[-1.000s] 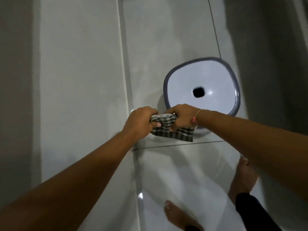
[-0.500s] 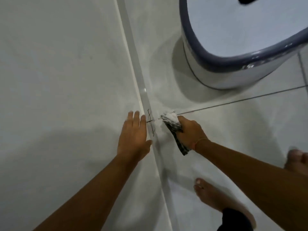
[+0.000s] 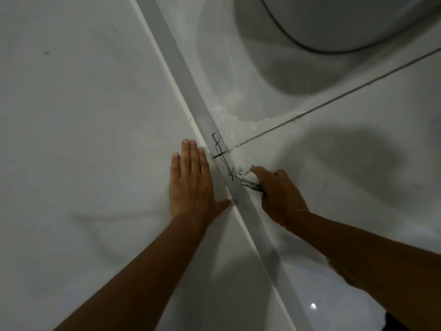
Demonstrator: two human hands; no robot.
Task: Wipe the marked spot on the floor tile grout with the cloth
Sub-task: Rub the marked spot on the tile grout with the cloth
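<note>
Setting: glossy pale grey floor tile (image 3: 71,115), smooth and reflective, crossed by a broad matte grey strip (image 3: 181,75) running diagonally from the upper middle to the lower right, with a thin white edge along its left side. Landmark: marked spot (image 3: 222,156), a scribble of thin black pen lines drawn on the strip where a narrow dark grout line (image 3: 334,99) meets it; the grout line runs away from the mark toward the upper right. Chalky whitish smears on the tile just above and to the right of the mark. Rounded pale base of a container (image 3: 358,20), ringed by a dark curved line, stands well above and to the right of the mark and casts a soft oval shadow. Cloth (image 3: 248,179): small bunched wad, white with dark checked stripes, soft and crumpled, pressed to the floor just below and right of the mark, touching its lower end. Right hand (image 3: 279,197): curled closed around the cloth, knuckles up, thin orange band at the wrist. Left hand (image 3: 191,182): flat and spread palm-down on the tile just left of the mark, fingers extended and together, thumb out toward the strip, holding nothing. Both forearms bare, entering from the lower edge.
</note>
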